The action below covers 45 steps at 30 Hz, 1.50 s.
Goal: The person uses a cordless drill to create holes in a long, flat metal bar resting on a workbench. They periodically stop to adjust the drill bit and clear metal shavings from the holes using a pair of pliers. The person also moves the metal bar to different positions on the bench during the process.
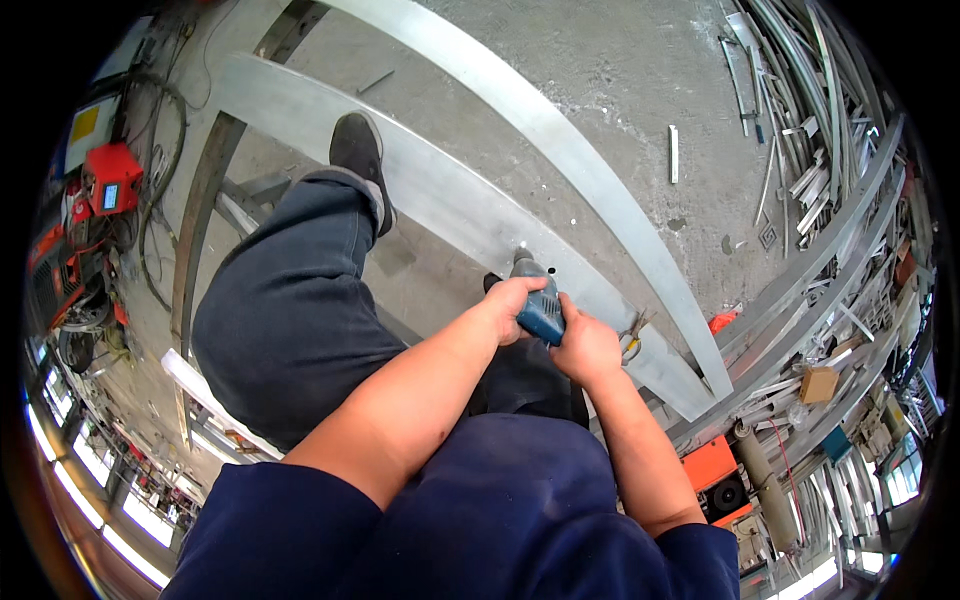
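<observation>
Hand-held power drill over a broad flat metal bar, the bar serving as landmark. The flat metal bar [440,190] runs obliquely from upper left to lower right above the concrete floor [620,60], a dark metal beam [205,215] passing beneath its left end. The power drill [541,316] lies at the bar's near edge, right of its middle. The drill's long axis cuts across that of the bar: the chuck [522,258] points away from the body and overlies the bar's face, while the blue-green housing reaches back toward the wearer. Whether a bit meets the metal is too small to tell. A dark round hole [551,270] in the bar shows just right of the chuck.

Both hands are closed around the drill. The left hand [512,305] clasps the housing from the left, its thumb over the top, and is the nearer of the two to the chuck and to the bar's middle. The right hand [585,345] wraps the rear portion from the right, nearer the bar's right end; its trigger finger is hidden. Yellow-handled pliers [632,348] lie at the bar right of this hand. A dark shoe [358,150] is set across the bar's left half, and a second metal bar [550,135] runs along the far side, converging on the first at the right end.
</observation>
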Each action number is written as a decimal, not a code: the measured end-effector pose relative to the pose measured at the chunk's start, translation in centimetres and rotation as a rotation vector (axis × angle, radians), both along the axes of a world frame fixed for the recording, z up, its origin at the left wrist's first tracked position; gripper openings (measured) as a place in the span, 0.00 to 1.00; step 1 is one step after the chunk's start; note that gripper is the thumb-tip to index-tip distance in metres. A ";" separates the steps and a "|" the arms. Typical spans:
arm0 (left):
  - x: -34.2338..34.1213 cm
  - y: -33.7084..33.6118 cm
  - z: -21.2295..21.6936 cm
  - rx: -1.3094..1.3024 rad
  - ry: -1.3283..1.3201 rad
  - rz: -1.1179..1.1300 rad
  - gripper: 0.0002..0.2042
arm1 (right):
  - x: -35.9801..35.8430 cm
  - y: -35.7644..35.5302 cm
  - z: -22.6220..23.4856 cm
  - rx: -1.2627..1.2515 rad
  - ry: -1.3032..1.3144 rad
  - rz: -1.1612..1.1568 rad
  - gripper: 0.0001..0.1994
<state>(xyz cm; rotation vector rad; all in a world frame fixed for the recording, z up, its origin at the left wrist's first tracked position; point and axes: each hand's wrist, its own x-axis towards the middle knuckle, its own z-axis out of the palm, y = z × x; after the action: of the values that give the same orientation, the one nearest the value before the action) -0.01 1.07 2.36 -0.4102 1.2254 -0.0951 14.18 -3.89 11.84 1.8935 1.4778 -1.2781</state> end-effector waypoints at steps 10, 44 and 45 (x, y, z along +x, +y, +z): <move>0.2 0.5 -0.8 -0.031 -0.005 0.028 0.21 | 0.5 2.4 0.2 -0.091 -0.039 0.056 0.40; -0.6 0.5 -1.1 -0.069 -0.001 0.143 0.19 | 0.1 3.0 -1.0 -0.055 -0.062 0.148 0.36; -0.5 0.0 -1.5 -0.047 0.012 0.148 0.20 | 0.2 2.9 -0.8 -0.045 -0.048 0.121 0.37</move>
<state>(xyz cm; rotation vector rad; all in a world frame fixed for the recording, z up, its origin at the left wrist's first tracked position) -0.52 1.08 0.84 -0.5415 1.2027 0.0055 14.35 -0.96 11.08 1.7659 1.5023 -1.1932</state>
